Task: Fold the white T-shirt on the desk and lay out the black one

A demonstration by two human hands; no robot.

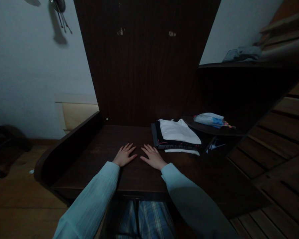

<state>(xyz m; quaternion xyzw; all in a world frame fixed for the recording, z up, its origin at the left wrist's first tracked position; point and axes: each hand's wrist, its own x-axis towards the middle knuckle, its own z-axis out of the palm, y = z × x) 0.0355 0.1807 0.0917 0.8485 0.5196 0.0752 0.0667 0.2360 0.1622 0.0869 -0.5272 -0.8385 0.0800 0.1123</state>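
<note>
Desk (89, 166) supporting left hand (125, 156) and right hand (153, 157), palms down, fingers spread and gripping nothing, apparently at rest. Clothes (178, 132) lie just beside the right hand, white uppermost, stacked flat presumably for neatness.
</note>
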